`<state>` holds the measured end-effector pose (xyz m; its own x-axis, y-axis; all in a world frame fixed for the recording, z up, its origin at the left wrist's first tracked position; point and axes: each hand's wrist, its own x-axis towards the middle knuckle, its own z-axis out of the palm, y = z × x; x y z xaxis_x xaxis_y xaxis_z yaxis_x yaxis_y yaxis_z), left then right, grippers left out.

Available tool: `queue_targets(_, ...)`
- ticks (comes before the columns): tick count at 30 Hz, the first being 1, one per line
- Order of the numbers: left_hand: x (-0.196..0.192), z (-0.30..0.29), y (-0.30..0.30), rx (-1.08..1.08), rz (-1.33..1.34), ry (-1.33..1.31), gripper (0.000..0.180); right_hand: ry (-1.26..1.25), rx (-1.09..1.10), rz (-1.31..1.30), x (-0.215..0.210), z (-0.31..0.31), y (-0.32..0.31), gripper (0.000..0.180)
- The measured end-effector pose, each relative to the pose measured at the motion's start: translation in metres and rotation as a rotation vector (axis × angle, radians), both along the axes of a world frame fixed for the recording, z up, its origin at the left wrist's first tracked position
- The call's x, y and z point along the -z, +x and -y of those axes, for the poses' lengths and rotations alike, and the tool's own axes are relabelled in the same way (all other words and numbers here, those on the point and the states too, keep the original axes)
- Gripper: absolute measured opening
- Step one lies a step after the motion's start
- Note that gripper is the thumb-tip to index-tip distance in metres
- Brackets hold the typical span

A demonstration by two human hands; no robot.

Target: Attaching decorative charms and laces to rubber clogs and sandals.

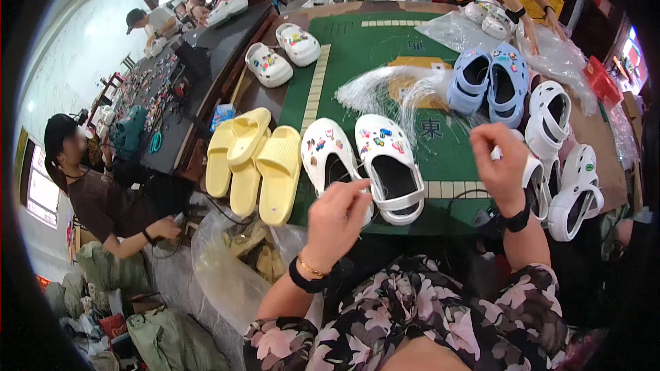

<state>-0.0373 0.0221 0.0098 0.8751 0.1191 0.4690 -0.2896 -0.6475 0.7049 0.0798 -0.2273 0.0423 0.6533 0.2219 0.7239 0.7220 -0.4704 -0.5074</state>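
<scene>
A pair of white clogs decorated with small coloured charms lies side by side in front of me: the left clog (326,156) and the right clog (387,165), dark inside. My left hand (338,223) is closed in a pinch over the heel end of the left clog, partly hiding it; what its fingertips hold is too small to make out. Raised to the right, my right hand (500,168) has its fingers curled together, with a small white bit (496,153) showing at them. Beyond the clogs spreads a bundle of thin clear plastic strands (375,89).
Yellow slides (278,175) lie left of the clogs. Blue clogs (507,86) and several white clogs (576,192) stand at right, more white clogs (269,66) at far left. The green table mat (344,34) lies beneath. Other people work around, one handling clear plastic bags (557,69).
</scene>
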Motion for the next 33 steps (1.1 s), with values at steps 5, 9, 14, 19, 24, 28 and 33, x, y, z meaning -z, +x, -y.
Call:
queue_targets(5,0.018,0.028,-0.011,0.174,-0.091,-0.221,0.020,-0.305,-0.358,0.054,0.039,-0.030,-0.041,0.015)
queue_targets(9,0.030,0.026,-0.020,0.115,-0.239,-0.470,0.020,-0.338,-0.512,-0.030,0.065,-0.038,-0.064,0.014)
queue_targets(14,0.055,0.008,-0.032,0.086,-0.546,-0.546,0.024,-0.431,-0.567,-0.120,0.077,-0.038,-0.073,0.011)
queue_targets(19,0.060,-0.003,-0.034,0.009,-0.757,-0.622,0.029,-0.468,-0.552,-0.161,0.086,-0.048,-0.079,0.017)
queue_targets(24,0.060,-0.012,-0.032,-0.053,-0.647,-0.607,0.029,-0.389,-0.473,-0.209,0.091,-0.067,-0.080,0.020)
queue_targets(28,0.051,-0.026,-0.032,-0.169,-0.564,-0.547,0.030,-0.334,-0.397,-0.205,0.088,-0.082,-0.076,0.019)
queue_targets(33,0.053,-0.046,-0.032,-0.307,-0.483,-0.524,0.028,-0.370,-0.358,-0.224,0.087,-0.089,-0.074,0.018)
